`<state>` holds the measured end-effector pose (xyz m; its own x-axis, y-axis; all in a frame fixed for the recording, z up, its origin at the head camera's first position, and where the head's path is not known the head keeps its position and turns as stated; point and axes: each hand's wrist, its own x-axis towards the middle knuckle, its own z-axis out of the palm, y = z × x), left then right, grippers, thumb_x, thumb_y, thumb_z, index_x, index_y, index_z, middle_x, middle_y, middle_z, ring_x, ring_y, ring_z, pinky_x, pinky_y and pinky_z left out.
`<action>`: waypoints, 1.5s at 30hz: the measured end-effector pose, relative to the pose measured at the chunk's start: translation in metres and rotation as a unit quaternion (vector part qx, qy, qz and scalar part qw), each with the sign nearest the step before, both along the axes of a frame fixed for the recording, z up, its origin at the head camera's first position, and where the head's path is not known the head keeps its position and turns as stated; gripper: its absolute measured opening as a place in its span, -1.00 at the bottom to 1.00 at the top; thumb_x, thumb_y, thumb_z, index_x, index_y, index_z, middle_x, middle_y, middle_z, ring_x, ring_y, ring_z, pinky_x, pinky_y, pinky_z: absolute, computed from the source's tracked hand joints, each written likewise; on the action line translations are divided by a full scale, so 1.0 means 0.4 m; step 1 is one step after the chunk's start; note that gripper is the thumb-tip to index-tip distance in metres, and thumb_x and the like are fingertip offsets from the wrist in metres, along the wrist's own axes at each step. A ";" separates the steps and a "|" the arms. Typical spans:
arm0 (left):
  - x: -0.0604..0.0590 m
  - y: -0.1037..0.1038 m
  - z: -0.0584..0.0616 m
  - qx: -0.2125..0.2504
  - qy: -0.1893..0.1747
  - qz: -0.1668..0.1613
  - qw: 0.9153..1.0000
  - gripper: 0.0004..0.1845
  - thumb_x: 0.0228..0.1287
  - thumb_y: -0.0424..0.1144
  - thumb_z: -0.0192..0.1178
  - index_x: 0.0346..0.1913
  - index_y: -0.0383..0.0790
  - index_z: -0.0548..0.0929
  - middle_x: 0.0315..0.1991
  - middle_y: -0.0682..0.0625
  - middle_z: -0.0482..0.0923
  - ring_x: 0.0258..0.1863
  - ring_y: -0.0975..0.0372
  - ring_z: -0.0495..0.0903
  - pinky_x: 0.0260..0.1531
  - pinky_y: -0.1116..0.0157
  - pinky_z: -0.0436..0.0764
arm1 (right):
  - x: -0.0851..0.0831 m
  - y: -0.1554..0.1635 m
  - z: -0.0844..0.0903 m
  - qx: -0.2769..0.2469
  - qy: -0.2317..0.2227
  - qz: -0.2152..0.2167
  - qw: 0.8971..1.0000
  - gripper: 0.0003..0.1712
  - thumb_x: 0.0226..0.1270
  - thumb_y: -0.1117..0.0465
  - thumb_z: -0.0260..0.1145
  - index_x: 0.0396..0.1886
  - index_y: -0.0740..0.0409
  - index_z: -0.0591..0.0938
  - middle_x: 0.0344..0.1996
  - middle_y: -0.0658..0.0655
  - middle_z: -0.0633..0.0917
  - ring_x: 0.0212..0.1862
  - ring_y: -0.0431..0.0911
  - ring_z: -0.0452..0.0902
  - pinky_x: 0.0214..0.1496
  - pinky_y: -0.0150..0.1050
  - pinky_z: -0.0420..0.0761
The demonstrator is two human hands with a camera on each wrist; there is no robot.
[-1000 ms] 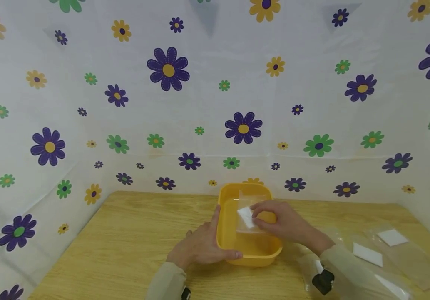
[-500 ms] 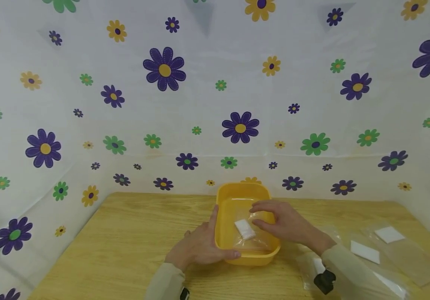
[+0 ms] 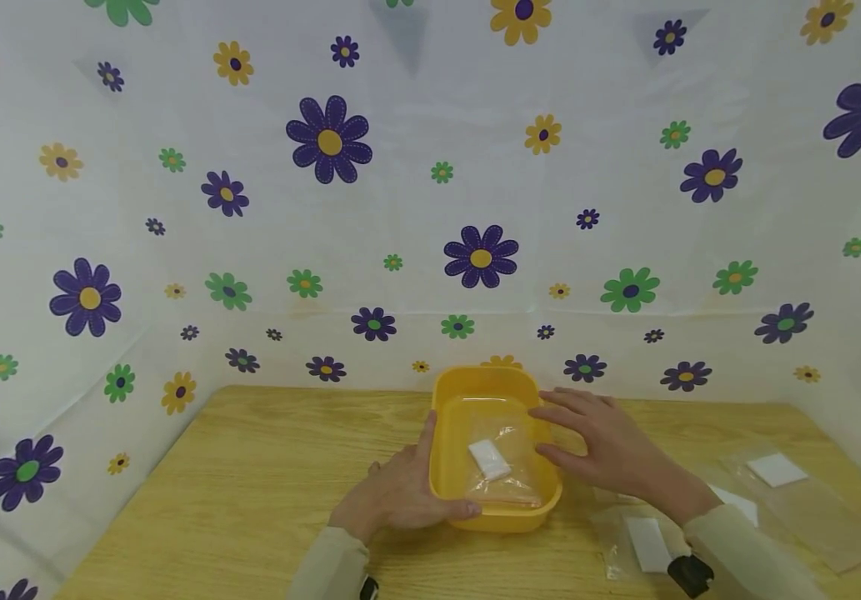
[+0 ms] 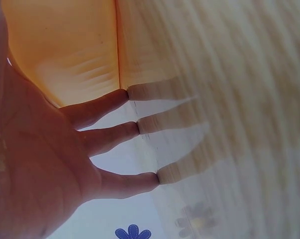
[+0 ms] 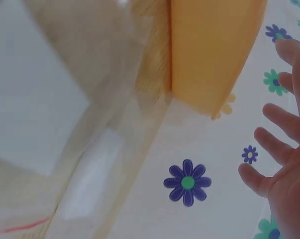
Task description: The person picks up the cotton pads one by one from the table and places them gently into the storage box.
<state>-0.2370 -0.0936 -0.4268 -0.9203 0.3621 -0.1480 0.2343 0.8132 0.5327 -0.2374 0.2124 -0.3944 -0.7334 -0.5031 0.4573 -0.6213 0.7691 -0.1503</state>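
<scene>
- While the left hand [image 3: 400, 496] steadies the yellow tub [image 3: 447, 450] from its left side, thumb along the near wall and fingers straight against it, a clear bag [image 3: 501, 462] with a white card inside already lies flat on the tub's floor.
- The right hand [image 3: 603, 446] hovers just beside the tub's right rim, fingers spread and relaxed, holding nothing (the right wrist view shows the same splayed fingers [image 5: 269, 149]).
- As I judge it, one bag is placed; more clear bags [image 3: 805, 500] with white cards wait on the wooden table [image 3: 250, 500], to the right of the tub.
- No brand or writing is legible; the cards look blank, and only a thin red line [image 5: 25, 226] shows on one bag.
</scene>
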 end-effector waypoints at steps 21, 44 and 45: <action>-0.003 -0.002 -0.001 0.018 0.006 -0.008 1.000 0.50 -0.13 0.64 0.27 0.68 0.00 -0.32 0.37 -0.11 0.50 0.19 0.07 0.57 0.28 -0.43 0.37 | 0.056 0.159 -0.015 0.069 -0.037 -0.161 0.984 -0.07 0.26 -0.40 0.32 0.54 -0.17 0.35 0.55 0.32 0.30 0.51 0.50 0.10 0.30 0.68 0.10; -0.004 -0.002 -0.002 0.031 0.007 -0.021 0.999 0.51 -0.11 0.62 0.29 0.67 -0.03 -0.35 0.22 -0.07 0.58 -0.04 0.22 0.56 0.21 -0.12 0.60 | 0.112 0.388 -0.083 0.087 -0.039 -0.231 0.968 0.02 0.25 -0.38 0.35 0.62 -0.20 0.21 0.48 0.41 0.35 0.41 0.53 0.18 0.18 0.64 0.15; -0.004 -0.002 -0.001 0.029 0.007 -0.020 0.999 0.51 -0.11 0.63 0.29 0.67 -0.03 -0.35 0.24 -0.08 0.57 -0.02 0.22 0.56 0.22 -0.14 0.59 | 0.115 0.396 -0.085 0.089 -0.043 -0.236 0.967 0.02 0.26 -0.38 0.34 0.62 -0.18 0.21 0.48 0.42 0.35 0.41 0.52 0.18 0.17 0.64 0.15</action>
